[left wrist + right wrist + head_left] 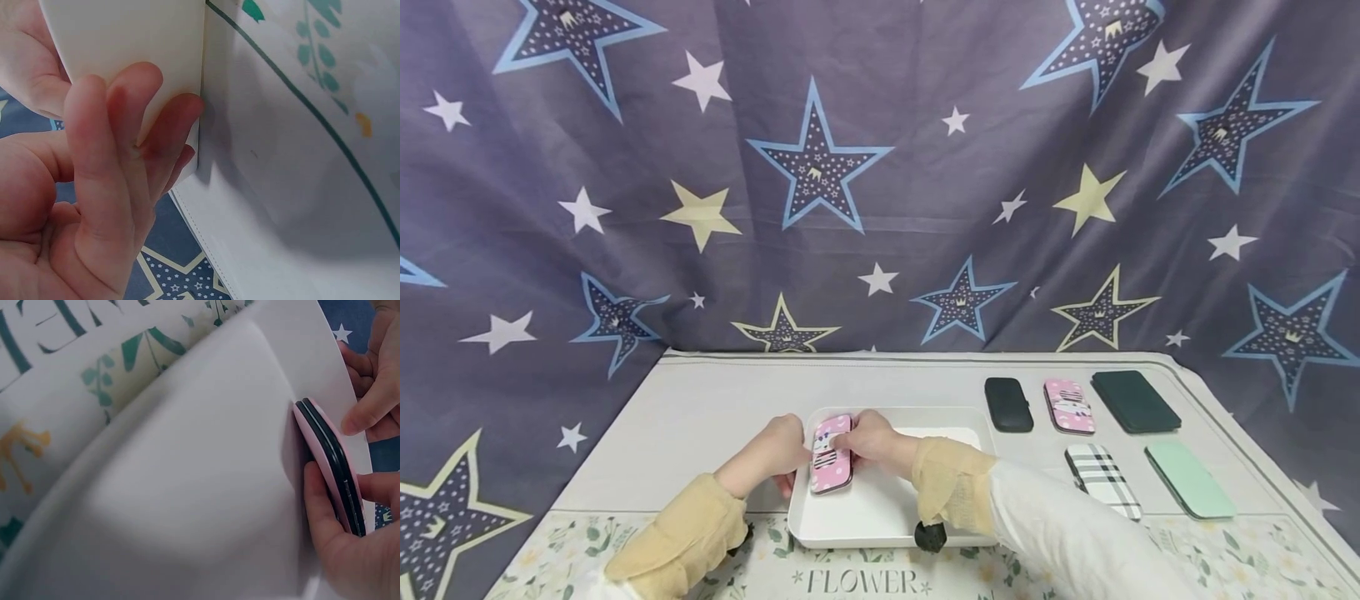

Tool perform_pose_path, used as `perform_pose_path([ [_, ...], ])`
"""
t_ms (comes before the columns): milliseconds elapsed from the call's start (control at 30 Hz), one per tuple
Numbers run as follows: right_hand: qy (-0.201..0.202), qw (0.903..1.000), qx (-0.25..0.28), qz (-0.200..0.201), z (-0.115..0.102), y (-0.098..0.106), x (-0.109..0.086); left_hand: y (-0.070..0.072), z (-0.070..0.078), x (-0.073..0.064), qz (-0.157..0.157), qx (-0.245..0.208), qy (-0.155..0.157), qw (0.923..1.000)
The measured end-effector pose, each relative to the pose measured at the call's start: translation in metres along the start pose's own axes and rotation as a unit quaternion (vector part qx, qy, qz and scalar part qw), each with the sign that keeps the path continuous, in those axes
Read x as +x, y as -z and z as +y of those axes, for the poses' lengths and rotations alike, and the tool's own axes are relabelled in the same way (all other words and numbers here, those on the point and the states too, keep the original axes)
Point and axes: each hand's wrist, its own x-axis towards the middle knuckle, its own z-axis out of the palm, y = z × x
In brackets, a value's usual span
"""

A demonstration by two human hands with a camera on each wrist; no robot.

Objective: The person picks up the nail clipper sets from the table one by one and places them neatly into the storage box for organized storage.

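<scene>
The right hand (874, 437) is closed in a pinch on a pink case (829, 477), thumb on the printed face and fingers behind it. The case is just left of that hand's palm, inside the tray (880, 496) near its left wall, tilted with its dark seam toward the hand; whether it touches the tray floor I cannot tell.

The left hand (781, 447), on the other side of the case, grips the tray's left wall, its fingers nearly straight along the outside and its thumb over the rim. The thumb tip is close to the case; contact is unclear.

Right of the right hand and past the tray, five more cases lie on the tabletop (700, 392). Farther from the person than the right forearm are a black case (1008, 405), a second pink case (1069, 406) and a dark green case (1135, 401); nearer, beside the right sleeve (1060, 517), are a plaid case (1102, 481) and a mint case (1190, 479). A starry curtain (895, 200) hangs beyond both hands.
</scene>
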Motion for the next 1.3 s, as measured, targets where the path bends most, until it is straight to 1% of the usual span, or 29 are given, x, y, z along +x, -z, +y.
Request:
perform_pose_path([
  [67, 0.002, 1.0000, -0.009, 0.004, 0.000, -0.001, 0.000, 0.000, 0.000, 0.000, -0.002, -0.001, 0.001, 1.0000],
  [133, 0.009, 0.9993, -0.035, 0.010, 0.000, 0.000, -0.001, 0.000, 0.000, 0.000, -0.005, -0.003, 0.002, 1.0000],
  [300, 0.024, 0.9958, -0.088, 0.007, -0.001, 0.002, -0.006, -0.001, 0.000, 0.001, -0.009, -0.005, 0.003, 0.9999],
  [433, 0.016, 0.9930, -0.117, 0.001, -0.005, 0.002, -0.011, -0.002, 0.000, 0.001, -0.006, -0.001, 0.000, 1.0000],
  [533, 0.014, 0.9873, -0.158, -0.004, -0.009, 0.001, -0.015, -0.002, 0.001, 0.000, -0.003, 0.000, -0.003, 1.0000],
  [700, 0.021, 0.9815, -0.189, -0.017, -0.015, -0.001, -0.019, -0.002, 0.001, 0.001, -0.003, -0.004, -0.002, 1.0000],
  [867, 0.016, 0.9794, -0.200, -0.021, -0.019, -0.003, -0.021, -0.001, 0.001, 0.002, -0.003, -0.003, -0.001, 1.0000],
  [1033, 0.000, 0.9823, -0.184, -0.038, -0.022, -0.004, -0.023, 0.000, 0.001, 0.000, -0.003, -0.003, -0.005, 1.0000],
  [1200, -0.024, 0.9841, -0.172, -0.037, -0.028, -0.002, -0.026, 0.001, 0.002, -0.001, -0.007, -0.004, 0.001, 1.0000],
  [1300, -0.031, 0.9842, -0.169, -0.041, -0.031, 0.000, -0.027, 0.002, 0.002, -0.001, -0.008, -0.005, 0.003, 0.9999],
])
